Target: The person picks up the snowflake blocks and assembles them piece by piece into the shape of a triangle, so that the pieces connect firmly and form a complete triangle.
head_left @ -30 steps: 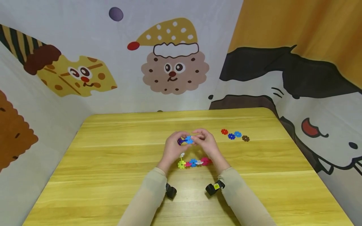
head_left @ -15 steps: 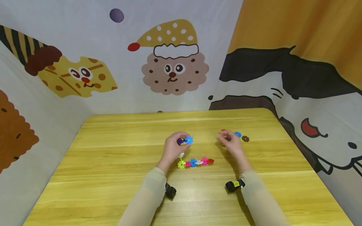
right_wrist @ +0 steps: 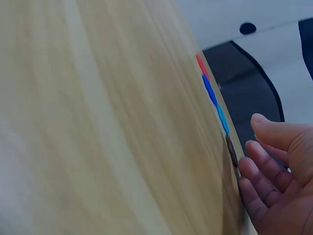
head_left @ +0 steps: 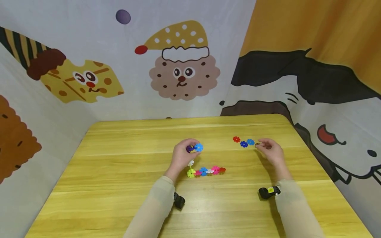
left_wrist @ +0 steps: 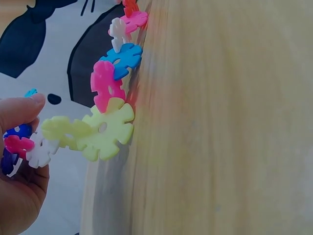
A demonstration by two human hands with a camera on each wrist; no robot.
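My left hand (head_left: 179, 158) grips one end of a chain of interlocking flower-shaped plastic discs, near a purple disc and a light blue disc (head_left: 198, 147). From there the chain runs through white and pink discs to a pale yellow disc (left_wrist: 108, 128), then along the tabletop through pink, blue and white to a red disc (head_left: 222, 169). Over at the right, my right hand (head_left: 274, 153) reaches down to a loose brown disc (right_wrist: 232, 151). Its thumb stands apart from the bent fingers, whose tips are right at the brown disc.
Left of the right hand lie three more loose discs: a red one (head_left: 236, 139), a dark blue one (head_left: 243, 144) and a light blue one (head_left: 250, 142). Behind the wooden table (head_left: 119, 185) hangs a cartoon-printed curtain (head_left: 134, 82).
My right hand has let go of the light blue disc at the chain's end and moved right, past the loose discs, to the brown one. The left hand has stayed put with the chain.
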